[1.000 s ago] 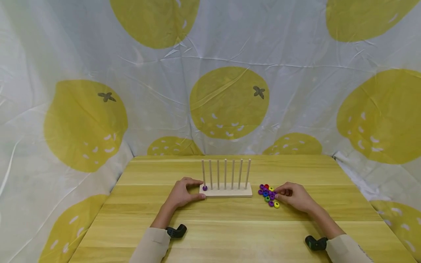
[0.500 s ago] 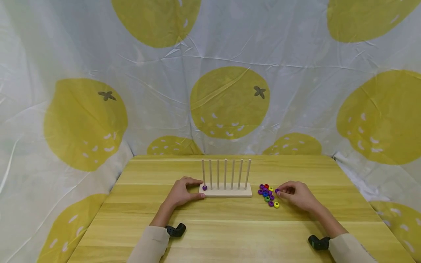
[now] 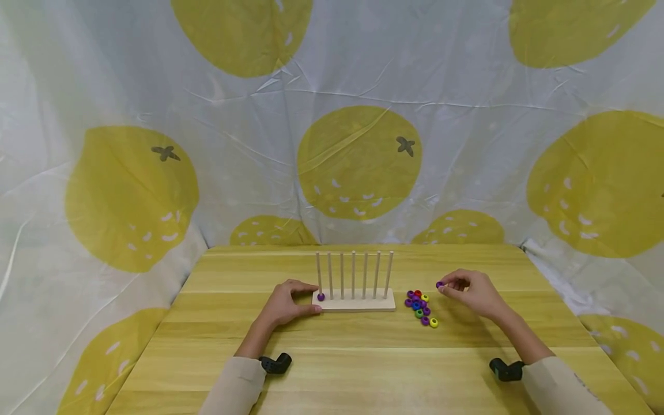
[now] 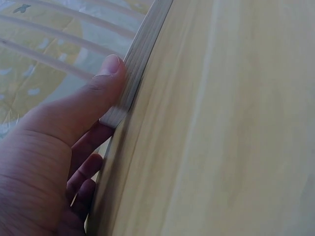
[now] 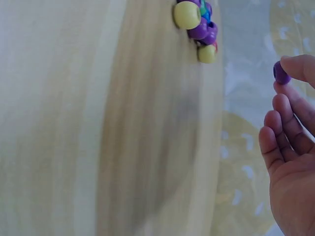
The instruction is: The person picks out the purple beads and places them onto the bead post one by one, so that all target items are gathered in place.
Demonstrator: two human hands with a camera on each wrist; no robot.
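Note:
A pale wooden peg rack (image 3: 358, 304) with a row of several upright pegs stands on the table. One purple bead (image 3: 321, 297) sits at the foot of its leftmost peg. My left hand (image 3: 283, 304) grips the rack's left end, thumb at the front edge and fingers behind; the left wrist view shows the thumb (image 4: 106, 81) pressed on the base. Between thumb and index finger my right hand (image 3: 474, 293) pinches another purple bead (image 5: 281, 73), raised above the table. Left of that hand lies a cluster of loose beads (image 3: 419, 314) in purple, yellow, blue, green and red.
The wooden table (image 3: 358, 374) reaches back to a hanging cloth (image 3: 249, 144) printed with yellow fruit. Black wrist cameras are worn on the left wrist (image 3: 276, 363) and right wrist (image 3: 506, 370).
My right hand has drawn a purple bead out of the cluster, rightward, and lifted it. The left hand keeps its grip on the rack.

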